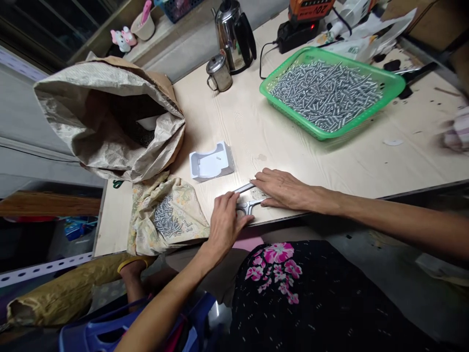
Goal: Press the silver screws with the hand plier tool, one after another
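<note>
A silver metal piece (250, 204) lies at the table's front edge. It has a long straight bar and curved arms below it; its exact kind I cannot make out. My left hand (224, 222) is closed round its left end, thumb along the near side. At the other end, the fingers of my right hand (284, 189) grip the tip of the bar, with the thumb by the lower arm. Left of my left hand, a floral cloth (196, 215) bears a heap of small metal pins (168, 217). Just beyond sits a white tray (210, 168) with a few pins inside.
A green basket (324, 134) full of metal pins stands at the back right. A large open sack (110, 156) occupies the left. Behind are a lidded metal mug (220, 73), a kettle (232, 39) and a battery charger (296, 36). A blurred striped cloth (459, 129) is far right.
</note>
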`<action>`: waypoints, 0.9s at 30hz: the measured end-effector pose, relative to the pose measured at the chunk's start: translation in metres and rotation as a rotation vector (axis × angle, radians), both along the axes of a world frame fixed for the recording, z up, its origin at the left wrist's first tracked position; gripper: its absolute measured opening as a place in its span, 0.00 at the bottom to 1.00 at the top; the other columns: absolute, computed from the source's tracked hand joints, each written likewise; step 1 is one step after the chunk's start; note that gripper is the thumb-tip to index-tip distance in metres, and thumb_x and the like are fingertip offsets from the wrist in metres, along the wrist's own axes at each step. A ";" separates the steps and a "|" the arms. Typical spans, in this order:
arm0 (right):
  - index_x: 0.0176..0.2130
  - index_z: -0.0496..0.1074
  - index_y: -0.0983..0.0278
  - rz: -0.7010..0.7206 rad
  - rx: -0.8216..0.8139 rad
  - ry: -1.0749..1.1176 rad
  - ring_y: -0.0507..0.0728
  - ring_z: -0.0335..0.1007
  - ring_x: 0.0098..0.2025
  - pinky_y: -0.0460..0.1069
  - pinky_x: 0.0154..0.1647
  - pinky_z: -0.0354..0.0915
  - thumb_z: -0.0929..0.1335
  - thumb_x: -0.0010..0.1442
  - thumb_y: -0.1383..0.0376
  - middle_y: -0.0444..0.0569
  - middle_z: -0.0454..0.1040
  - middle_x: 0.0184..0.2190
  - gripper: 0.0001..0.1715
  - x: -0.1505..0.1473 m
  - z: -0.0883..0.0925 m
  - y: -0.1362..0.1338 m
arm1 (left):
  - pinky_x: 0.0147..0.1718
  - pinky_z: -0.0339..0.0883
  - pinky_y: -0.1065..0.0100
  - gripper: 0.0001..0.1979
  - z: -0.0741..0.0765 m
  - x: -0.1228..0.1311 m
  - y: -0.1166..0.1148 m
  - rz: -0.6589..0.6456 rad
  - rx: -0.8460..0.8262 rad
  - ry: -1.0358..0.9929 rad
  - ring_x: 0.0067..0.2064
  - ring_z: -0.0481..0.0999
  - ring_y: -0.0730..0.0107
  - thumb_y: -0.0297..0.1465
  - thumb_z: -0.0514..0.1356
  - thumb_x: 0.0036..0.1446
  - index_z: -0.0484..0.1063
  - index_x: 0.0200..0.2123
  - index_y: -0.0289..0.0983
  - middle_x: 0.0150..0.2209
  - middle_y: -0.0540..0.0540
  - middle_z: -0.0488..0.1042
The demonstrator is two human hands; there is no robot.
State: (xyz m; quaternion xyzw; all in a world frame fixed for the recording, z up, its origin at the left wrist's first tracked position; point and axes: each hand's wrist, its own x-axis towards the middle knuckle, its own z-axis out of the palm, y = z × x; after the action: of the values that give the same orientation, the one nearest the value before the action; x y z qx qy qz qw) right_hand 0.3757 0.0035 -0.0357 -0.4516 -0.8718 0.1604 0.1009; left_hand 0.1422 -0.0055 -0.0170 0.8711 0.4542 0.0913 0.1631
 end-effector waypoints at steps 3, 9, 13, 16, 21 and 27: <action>0.49 0.67 0.68 -0.009 -0.043 -0.017 0.62 0.63 0.46 0.53 0.43 0.62 0.73 0.57 0.59 0.56 0.70 0.45 0.25 0.000 0.004 0.000 | 0.59 0.62 0.48 0.36 -0.006 0.019 0.017 -0.212 0.000 0.053 0.62 0.61 0.48 0.37 0.65 0.58 0.55 0.65 0.35 0.63 0.33 0.62; 0.47 0.69 0.67 -0.111 -0.016 -0.168 0.64 0.64 0.46 0.54 0.41 0.62 0.76 0.51 0.53 0.58 0.71 0.45 0.30 0.004 0.012 0.001 | 0.54 0.65 0.51 0.39 -0.007 0.035 0.044 -0.253 -0.050 0.200 0.54 0.65 0.50 0.38 0.67 0.55 0.54 0.64 0.30 0.54 0.34 0.67; 0.41 0.71 0.66 -0.065 0.042 -0.187 0.62 0.66 0.43 0.53 0.41 0.61 0.73 0.57 0.55 0.55 0.73 0.40 0.18 0.005 0.011 -0.001 | 0.51 0.66 0.55 0.26 -0.002 0.041 0.043 -0.296 -0.080 0.209 0.51 0.65 0.53 0.37 0.65 0.58 0.65 0.55 0.32 0.50 0.37 0.69; 0.37 0.71 0.65 -0.049 0.076 -0.143 0.60 0.66 0.41 0.52 0.39 0.58 0.69 0.62 0.61 0.54 0.73 0.38 0.08 0.002 0.005 -0.005 | 0.47 0.68 0.57 0.13 -0.001 0.044 0.038 -0.283 -0.092 0.202 0.48 0.67 0.56 0.35 0.61 0.62 0.70 0.47 0.35 0.44 0.41 0.71; 0.34 0.69 0.64 -0.033 0.036 -0.092 0.57 0.65 0.36 0.52 0.36 0.57 0.61 0.66 0.70 0.51 0.73 0.32 0.11 -0.005 -0.005 -0.011 | 0.44 0.68 0.59 0.08 -0.004 0.047 0.032 -0.275 -0.072 0.234 0.45 0.68 0.58 0.33 0.55 0.66 0.72 0.38 0.36 0.38 0.42 0.72; 0.48 0.69 0.68 -0.111 0.107 -0.083 0.64 0.65 0.46 0.56 0.43 0.63 0.68 0.62 0.57 0.59 0.72 0.44 0.20 0.001 -0.002 -0.013 | 0.49 0.67 0.58 0.19 -0.003 0.031 0.035 -0.198 -0.052 0.075 0.52 0.68 0.56 0.36 0.63 0.60 0.69 0.52 0.36 0.50 0.39 0.70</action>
State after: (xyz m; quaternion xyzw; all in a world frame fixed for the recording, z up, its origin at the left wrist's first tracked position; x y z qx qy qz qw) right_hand 0.3762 -0.0100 -0.0374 -0.4994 -0.8563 0.0891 0.0974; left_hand 0.1736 0.0291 -0.0199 0.9100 0.3739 0.0301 0.1768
